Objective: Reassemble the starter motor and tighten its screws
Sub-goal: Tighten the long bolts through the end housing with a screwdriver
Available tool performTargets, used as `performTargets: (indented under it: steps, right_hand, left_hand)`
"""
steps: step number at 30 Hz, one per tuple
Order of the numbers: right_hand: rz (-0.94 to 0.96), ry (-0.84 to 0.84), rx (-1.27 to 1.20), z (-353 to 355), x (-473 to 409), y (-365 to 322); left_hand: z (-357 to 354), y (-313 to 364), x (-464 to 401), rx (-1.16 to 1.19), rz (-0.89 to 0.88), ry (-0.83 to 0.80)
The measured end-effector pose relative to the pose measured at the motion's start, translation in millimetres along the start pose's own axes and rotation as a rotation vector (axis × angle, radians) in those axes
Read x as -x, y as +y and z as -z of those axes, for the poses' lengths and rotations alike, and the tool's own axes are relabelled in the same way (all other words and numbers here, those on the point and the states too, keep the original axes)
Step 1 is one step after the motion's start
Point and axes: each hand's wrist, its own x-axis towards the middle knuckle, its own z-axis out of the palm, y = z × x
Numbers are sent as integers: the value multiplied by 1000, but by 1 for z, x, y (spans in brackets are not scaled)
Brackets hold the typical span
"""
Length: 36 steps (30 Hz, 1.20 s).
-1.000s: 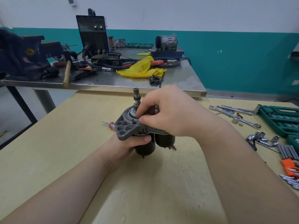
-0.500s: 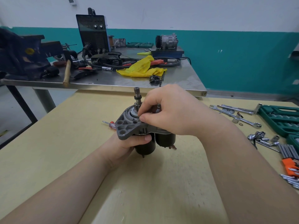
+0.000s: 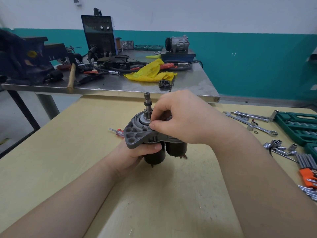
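A person's left hand [image 3: 137, 152] grips the starter motor [image 3: 147, 136] upright over a wooden table [image 3: 68, 160]; the right hand [image 3: 178, 121] pinches, fingers together, at its top beside the shaft [image 3: 147, 102].

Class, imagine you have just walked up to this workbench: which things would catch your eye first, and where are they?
First, the starter motor standing upright at the middle of the wooden table, shaft up, with the left hand gripping its body from below and the right hand pinching at its top. Next, the yellow cloth on the steel table behind, and the wrenches and sockets at the right.
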Motion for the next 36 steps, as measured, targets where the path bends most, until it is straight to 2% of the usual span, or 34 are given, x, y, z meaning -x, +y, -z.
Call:
performTargets:
  steps: [6,10,13,15,17,20,22,27,30,33,36]
  right_hand:
    - [-31,10,-3,1,0,2]
    - [-111,217,-123,4,-3,17]
    - [-258,346,-179,0,-10,40]
    - [-378,290,-152,-7,-14,58]
    - [-473,144,-78,-20,-16,72]
    - [-532,-94,23,-47,-18,82]
    - [-538,-169,56,-65,-20,85]
    - [-501,-286,92,-98,-23,90]
    - [-511,-276,54,-110,-22,95]
    - [-470,-277,140,-110,-24,97]
    - [-517,-283,154,-106,-23,104]
  left_hand:
    - [0,-2,-2,-32,-19,-9]
    - [5,-5,-1,-14,-37,-37]
    - [10,-7,1,-13,-32,-60]
    - [13,-8,3,12,-24,-50]
    - [14,-9,4,32,-15,-33]
    - [17,-10,3,45,8,-11]
    - [20,-11,3,45,9,7]
    - [23,-11,3,46,-21,38]
    - [21,-9,2,44,-31,35]
    - [21,-7,3,33,-34,34]
    - [19,-6,4,23,-57,71]
